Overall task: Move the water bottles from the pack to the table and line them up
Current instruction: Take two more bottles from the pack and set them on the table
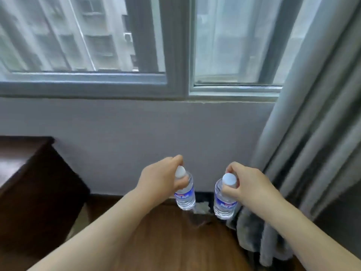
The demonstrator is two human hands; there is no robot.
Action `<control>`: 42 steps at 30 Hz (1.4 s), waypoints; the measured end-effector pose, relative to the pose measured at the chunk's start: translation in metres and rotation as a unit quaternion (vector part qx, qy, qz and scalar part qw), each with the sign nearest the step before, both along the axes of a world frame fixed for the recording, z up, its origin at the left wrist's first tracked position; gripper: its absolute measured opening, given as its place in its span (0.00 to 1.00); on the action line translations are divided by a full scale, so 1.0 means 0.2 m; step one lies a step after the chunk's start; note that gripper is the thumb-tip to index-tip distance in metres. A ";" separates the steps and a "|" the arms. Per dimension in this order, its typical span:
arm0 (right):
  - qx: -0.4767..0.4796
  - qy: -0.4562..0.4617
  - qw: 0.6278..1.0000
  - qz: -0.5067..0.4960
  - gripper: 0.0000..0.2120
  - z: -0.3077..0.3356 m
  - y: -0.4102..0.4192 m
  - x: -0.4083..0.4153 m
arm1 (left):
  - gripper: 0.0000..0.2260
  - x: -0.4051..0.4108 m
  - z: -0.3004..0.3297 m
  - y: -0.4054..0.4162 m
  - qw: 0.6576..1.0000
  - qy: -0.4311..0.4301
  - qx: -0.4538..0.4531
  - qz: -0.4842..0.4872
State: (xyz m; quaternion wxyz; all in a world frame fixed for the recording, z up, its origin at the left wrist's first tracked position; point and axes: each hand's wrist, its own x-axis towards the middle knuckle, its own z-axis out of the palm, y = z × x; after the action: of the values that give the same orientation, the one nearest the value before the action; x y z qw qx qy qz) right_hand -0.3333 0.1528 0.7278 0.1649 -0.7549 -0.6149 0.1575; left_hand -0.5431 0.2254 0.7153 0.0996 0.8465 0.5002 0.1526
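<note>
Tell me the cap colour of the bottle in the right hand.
White, seen in the head view: the cap tops the bottle held by the right hand.

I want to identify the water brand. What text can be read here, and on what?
Left bottle label: white lettering on blue, too blurred to read.
Right bottle label: white lettering on blue, too blurred to read.
No other text or numbers are visible.

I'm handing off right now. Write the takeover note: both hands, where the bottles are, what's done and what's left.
Left hand: grips the left bottle by its neck, in the air.
Right hand: grips the right bottle just under its cap, also in the air.
Dark wooden table stands at left; no bottles show on the part in view. The pack is out of view.
Done: two bottles lifted.
Left: set both on the table and line them up.
</note>
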 end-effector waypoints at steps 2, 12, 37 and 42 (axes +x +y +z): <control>-0.007 0.013 0.998 0.056 0.09 0.05 0.12 -0.30 | 0.07 -0.35 0.03 0.00 0.998 -0.014 -0.010 0.064; 0.029 0.077 0.962 0.260 0.08 0.17 0.50 -2.00 | 0.07 -2.12 0.13 -0.13 0.967 0.007 0.017 0.253; 0.053 0.042 0.850 0.522 0.10 0.18 1.41 -4.85 | 0.08 -4.67 0.21 0.33 0.835 -0.022 0.027 0.549; 0.056 0.035 0.865 0.497 0.10 0.14 1.64 -5.15 | 0.07 -5.00 0.22 0.65 0.855 -0.020 0.017 0.518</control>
State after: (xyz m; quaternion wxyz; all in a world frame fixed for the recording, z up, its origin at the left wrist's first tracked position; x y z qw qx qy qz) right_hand -1.3638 0.4809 0.7564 0.1284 -0.3332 -0.9100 0.2106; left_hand -1.5437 0.3559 0.7599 0.0016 0.4636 0.8613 0.2077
